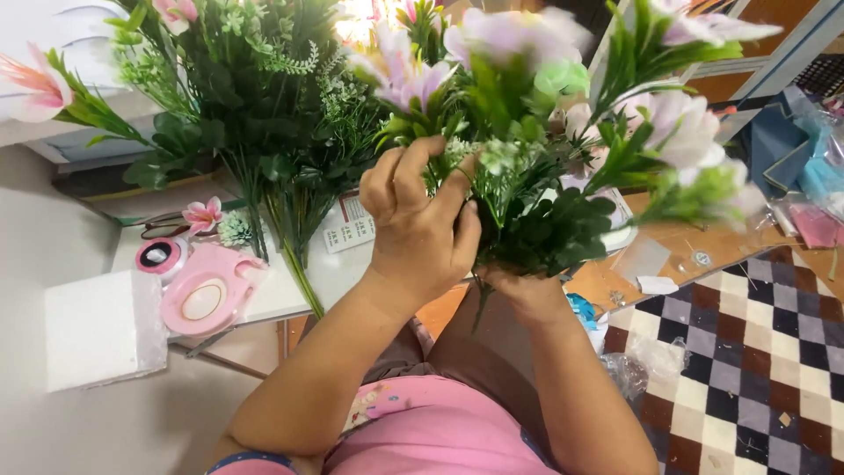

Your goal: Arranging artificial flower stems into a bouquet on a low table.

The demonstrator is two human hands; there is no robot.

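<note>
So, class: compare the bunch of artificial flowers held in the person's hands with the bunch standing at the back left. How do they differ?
The held bunch is gripped by the left hand and right hand; the standing bunch is touched by neither. The held bunch shows many pale pink blooms; the standing bunch is mostly green leaves. The held bunch looks blurred, the standing bunch sharp. Both have green stems.

One view only, worn on the head, looking steeply down over the person's own lap and forearms. Very near: both hands and the bouquet fill the upper middle, its blooms blurred by closeness. Facing forward-down, the frame takes in the low white tabletop at left, its near edge running toward the centre, and the checkered floor at lower right.
</note>
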